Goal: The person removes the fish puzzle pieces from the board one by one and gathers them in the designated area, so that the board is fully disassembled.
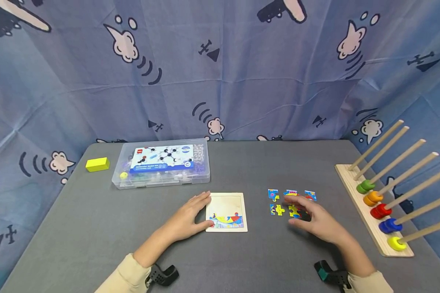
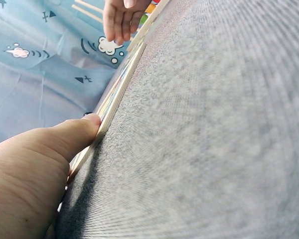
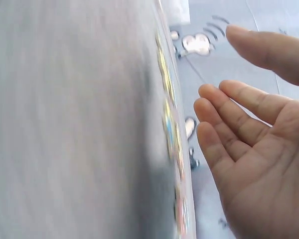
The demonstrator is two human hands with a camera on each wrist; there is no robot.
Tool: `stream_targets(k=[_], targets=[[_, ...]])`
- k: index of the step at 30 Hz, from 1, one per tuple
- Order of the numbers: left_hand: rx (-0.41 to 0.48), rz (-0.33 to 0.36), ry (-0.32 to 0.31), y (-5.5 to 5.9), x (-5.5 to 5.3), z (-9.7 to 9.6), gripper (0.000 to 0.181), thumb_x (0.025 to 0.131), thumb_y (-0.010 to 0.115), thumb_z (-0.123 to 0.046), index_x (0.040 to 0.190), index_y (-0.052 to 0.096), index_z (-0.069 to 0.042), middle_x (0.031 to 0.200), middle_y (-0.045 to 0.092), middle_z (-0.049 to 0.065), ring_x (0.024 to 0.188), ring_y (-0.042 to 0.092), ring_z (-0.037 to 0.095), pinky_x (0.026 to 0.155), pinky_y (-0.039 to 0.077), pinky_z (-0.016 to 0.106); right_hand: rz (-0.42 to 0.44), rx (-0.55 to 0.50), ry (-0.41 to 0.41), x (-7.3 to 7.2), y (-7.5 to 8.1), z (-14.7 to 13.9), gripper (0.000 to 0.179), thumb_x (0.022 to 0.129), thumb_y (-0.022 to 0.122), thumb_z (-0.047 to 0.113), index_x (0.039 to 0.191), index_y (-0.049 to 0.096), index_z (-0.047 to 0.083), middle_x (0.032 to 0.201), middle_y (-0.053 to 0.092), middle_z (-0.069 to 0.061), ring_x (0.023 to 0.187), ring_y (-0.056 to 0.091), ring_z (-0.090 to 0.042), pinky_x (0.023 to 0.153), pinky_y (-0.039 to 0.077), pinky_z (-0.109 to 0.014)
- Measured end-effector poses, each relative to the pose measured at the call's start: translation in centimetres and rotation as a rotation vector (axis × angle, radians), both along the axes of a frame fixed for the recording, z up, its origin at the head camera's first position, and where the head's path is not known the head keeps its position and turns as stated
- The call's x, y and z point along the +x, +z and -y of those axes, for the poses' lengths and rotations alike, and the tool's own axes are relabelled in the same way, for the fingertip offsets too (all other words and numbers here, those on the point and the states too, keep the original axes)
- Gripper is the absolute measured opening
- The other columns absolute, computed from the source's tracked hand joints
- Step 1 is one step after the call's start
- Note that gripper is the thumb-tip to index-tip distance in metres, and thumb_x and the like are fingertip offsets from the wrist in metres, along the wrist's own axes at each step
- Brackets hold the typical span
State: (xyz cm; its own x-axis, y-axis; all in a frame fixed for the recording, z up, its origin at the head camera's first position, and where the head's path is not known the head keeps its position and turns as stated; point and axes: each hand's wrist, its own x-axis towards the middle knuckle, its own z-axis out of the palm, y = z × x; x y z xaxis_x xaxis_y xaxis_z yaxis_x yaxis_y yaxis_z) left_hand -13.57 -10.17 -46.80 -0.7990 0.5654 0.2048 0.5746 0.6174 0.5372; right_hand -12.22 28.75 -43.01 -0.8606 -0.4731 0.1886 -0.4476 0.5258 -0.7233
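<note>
A square wooden puzzle board (image 1: 225,203) lies on the table; its lower part holds a colourful picture and its upper part is bare wood. My left hand (image 1: 190,215) rests at the board's left side, fingertips at the upper left corner and thumb on the lower left rim. In the left wrist view, the thumb (image 2: 77,134) presses against the board's edge. Over the loose jigsaw pieces (image 1: 277,210) hovers my right hand (image 1: 319,219), thumb and fingers spread apart. The right wrist view shows its palm (image 3: 269,174) with nothing in it. The hand partly hides some pieces.
A clear plastic molecular model kit box (image 1: 161,162) stands at the back left, with a yellow block (image 1: 97,164) beside it. To the right is a wooden peg rack (image 1: 372,217) with coloured rings on upright pegs. A patterned curtain (image 1: 220,69) hangs behind the table.
</note>
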Motion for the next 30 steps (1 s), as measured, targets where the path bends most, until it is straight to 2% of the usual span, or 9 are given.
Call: stream_targets(k=[6,10,14,21,30], targets=[[-0.011,0.012,0.001,-0.1,-0.1,-0.1,0.07,0.086,0.067,-0.038,0.141,0.044,-0.001,0.151,0.037,0.009,0.141,0.032,0.024,0.117,0.027,0.042,0.0,0.045,0.051,0.1,0.0,2.7,0.054,0.083,0.073,0.014,0.131,0.052,0.003,0.127,0.06,-0.012,0.115,0.057,-0.012,0.095,0.048,-0.021],[-0.021,0.017,-0.005,-0.1,-0.2,-0.2,0.07,0.087,0.066,-0.039,0.141,0.043,-0.001,0.152,0.036,0.009,0.141,0.031,0.024,0.118,0.026,0.042,0.049,0.061,0.059,0.1,0.3,4.8,0.054,0.084,0.073,0.019,0.132,0.053,0.006,0.128,0.06,-0.006,0.116,0.057,-0.019,0.097,0.049,-0.028],[-0.026,0.034,-0.008,0.1,-0.1,-0.2,0.071,0.087,0.066,-0.04,0.142,0.041,-0.001,0.152,0.034,0.009,0.142,0.03,0.024,0.118,0.025,0.042,0.091,0.061,0.098,-0.2,0.4,7.2,0.052,0.085,0.071,0.019,0.131,0.053,0.004,0.128,0.059,-0.008,0.117,0.056,-0.022,0.099,0.048,-0.03],[-0.033,0.082,-0.021,0.6,0.2,0.0,0.073,0.088,0.063,-0.044,0.144,0.039,-0.002,0.154,0.029,0.011,0.144,0.025,0.026,0.118,0.023,0.046,0.089,0.067,0.149,-0.5,0.4,11.2,0.048,0.086,0.069,0.015,0.129,0.054,0.003,0.124,0.059,-0.008,0.109,0.058,-0.022,0.095,0.05,-0.035],[-0.108,0.006,-0.064,0.8,1.5,0.3,0.069,0.091,0.06,-0.043,0.143,0.04,-0.003,0.154,0.031,0.01,0.144,0.023,0.026,0.118,0.023,0.046,0.105,0.064,0.184,-0.2,0.3,15.1,0.045,0.086,0.067,0.013,0.127,0.055,0.001,0.121,0.061,-0.01,0.108,0.06,-0.023,0.094,0.051,-0.033]])
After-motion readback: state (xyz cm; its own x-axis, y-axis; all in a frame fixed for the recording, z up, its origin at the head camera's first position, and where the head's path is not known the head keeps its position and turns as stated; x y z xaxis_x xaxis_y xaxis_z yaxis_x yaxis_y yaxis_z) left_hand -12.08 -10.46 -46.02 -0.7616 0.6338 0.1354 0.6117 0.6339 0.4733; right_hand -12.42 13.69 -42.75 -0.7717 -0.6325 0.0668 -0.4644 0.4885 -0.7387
